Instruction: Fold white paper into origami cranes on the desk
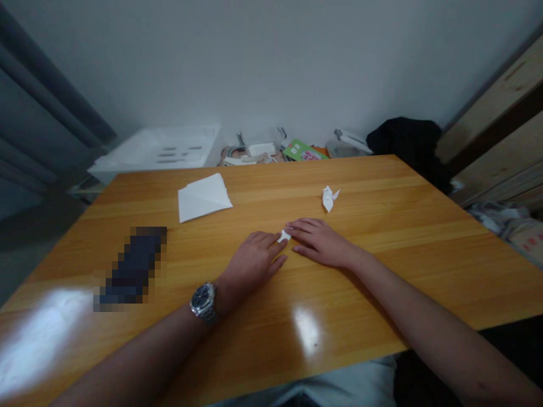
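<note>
I read the clock from the centre of the desk [424,237], 12 at the far edge. Dark oblong [136,265] was at 9, too blurred to identify. White sheets [204,198] lay at 10. Left hand [257,254], watch [203,302] on wrist: at 8, palm down, fingers loosely extended, thumb apart, tips on small white paper [285,235] at centre, no grip seen. Right hand [320,241] was at 3: palm down, spread, fingertips on the paper's 3 o'clock edge, nothing clasped. Folded white piece [328,199] sat at 1–2.

2 paper pieces [284,236] [328,199], 1 paper stack [204,196], 1 watch [203,301]
</note>
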`<state>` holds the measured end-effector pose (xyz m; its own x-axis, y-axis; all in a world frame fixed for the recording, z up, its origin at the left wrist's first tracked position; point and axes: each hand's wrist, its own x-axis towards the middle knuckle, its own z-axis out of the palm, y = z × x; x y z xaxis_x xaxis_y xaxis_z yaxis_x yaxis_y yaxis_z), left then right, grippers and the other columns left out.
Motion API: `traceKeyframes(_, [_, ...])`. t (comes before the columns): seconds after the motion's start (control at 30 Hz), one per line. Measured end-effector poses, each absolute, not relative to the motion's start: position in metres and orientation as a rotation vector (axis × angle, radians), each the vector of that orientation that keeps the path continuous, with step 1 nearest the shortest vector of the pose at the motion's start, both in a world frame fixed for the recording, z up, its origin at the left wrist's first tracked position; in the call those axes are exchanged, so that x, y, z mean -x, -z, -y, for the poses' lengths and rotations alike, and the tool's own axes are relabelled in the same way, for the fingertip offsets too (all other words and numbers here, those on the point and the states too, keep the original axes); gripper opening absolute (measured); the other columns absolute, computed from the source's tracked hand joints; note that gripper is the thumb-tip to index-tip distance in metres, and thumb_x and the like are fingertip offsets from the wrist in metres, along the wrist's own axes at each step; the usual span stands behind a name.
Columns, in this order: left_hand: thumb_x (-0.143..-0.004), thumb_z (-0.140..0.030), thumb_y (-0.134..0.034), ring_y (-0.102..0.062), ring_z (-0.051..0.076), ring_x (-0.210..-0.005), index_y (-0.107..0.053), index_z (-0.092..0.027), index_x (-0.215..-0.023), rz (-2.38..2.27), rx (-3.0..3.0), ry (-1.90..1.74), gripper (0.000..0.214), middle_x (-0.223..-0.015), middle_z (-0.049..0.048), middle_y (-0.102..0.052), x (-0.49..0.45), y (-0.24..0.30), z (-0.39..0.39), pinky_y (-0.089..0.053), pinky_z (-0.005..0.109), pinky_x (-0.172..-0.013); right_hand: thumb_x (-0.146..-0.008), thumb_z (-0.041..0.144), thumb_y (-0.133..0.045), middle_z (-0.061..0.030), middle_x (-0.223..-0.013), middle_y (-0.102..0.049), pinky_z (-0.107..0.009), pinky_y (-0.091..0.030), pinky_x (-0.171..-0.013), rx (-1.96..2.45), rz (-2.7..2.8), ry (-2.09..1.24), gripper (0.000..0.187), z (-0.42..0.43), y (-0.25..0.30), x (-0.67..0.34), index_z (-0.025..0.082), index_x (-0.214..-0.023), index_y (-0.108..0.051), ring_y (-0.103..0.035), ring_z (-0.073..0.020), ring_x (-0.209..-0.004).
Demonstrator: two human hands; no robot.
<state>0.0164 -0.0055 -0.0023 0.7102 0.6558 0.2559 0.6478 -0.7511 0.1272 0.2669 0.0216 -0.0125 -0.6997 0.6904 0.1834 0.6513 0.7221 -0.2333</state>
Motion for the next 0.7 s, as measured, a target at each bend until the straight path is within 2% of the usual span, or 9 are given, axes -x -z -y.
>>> traceKeyframes(0.3, [-0.1, -0.038, -0.055, -0.057, 0.029, -0.119, -0.06, -0.015, -0.135, -1.163, -2.88, -0.371, 0.042, -0.134, 0.0121, -0.064, -0.022, -0.003, 0.013, -0.043, 0.046, -0.106, -0.105, 0.052, -0.036, -0.0042, -0.167, -0.028, -0.051, -0.026, -0.124, 1.153, 2.74, -0.219, 0.059, -0.011, 0.018, -0.266, 0.029, -0.159, -0.031, -0.025, -0.0284, -0.154])
traceKeyframes(0.43, [-0.1, -0.04, -0.055, -0.057, 0.029, -0.12, -0.059, -0.016, -0.135, -1.164, -2.876, -0.359, 0.042, -0.133, 0.0117, -0.065, -0.021, -0.003, 0.014, -0.042, 0.045, -0.106, -0.106, 0.053, -0.033, -0.0039, -0.166, -0.028, -0.05, -0.024, -0.125, 1.211, 2.692, -0.233, 0.059, -0.012, 0.022, -0.266, 0.029, -0.16, -0.03, -0.024, -0.0267, -0.154])
traceKeyframes(0.7, [-0.099, -0.04, -0.057, -0.057, 0.03, -0.12, -0.06, -0.017, -0.134, -1.175, -2.869, -0.415, 0.042, -0.135, 0.0132, -0.063, -0.021, 0.001, 0.014, -0.043, 0.046, -0.105, -0.105, 0.05, -0.037, -0.0047, -0.163, -0.035, -0.055, -0.031, -0.122, 1.301, 2.506, -0.197, 0.057, -0.019, 0.03, -0.266, 0.03, -0.159, -0.033, -0.027, -0.0288, -0.153])
